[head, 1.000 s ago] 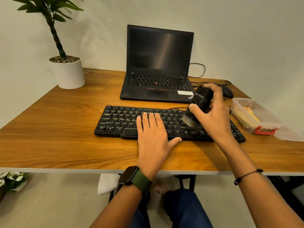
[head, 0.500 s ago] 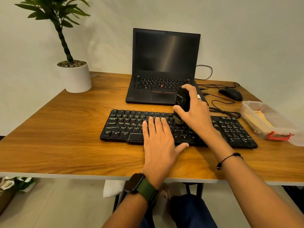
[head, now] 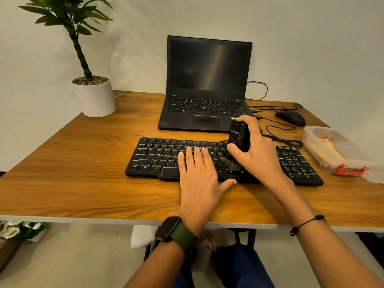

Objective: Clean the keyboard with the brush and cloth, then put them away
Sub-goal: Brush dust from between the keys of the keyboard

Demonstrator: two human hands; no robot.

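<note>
Right hand (head: 257,154) grips the brush (head: 239,140) by its black body, thumb on the near face, fingers wrapped over the top and far side. Bristles point down and touch the keys right of the keyboard's middle, body roughly upright, so I'd read this as mid-stroke on the brushing step.

Left hand (head: 199,179) lies flat, fingers straight and together, thumb spread out to the side. Fingertips rest on the keys at the keyboard's (head: 158,156) middle, palm over its near edge. Likely there to pin the keyboard so the brush doesn't shove it around.

Keyboard sits on the desk (head: 83,173), parallel to the near edge. Laptop (head: 207,84) is just behind the keyboard, lid open, screen dark. Mouse (head: 291,118) is behind the keyboard's right end, its cable looping towards the keyboard. A clear plastic box (head: 340,150) with a red latch sits right of the keyboard; yellow stuff inside is probably the cloth, can't confirm through the plastic. Potted plant (head: 93,96) is well behind the keyboard's left end.

Hidden: the keys under both hands, most of the bristles behind the thumb, the box's right side cut by the frame. Key legends too small to read.
</note>
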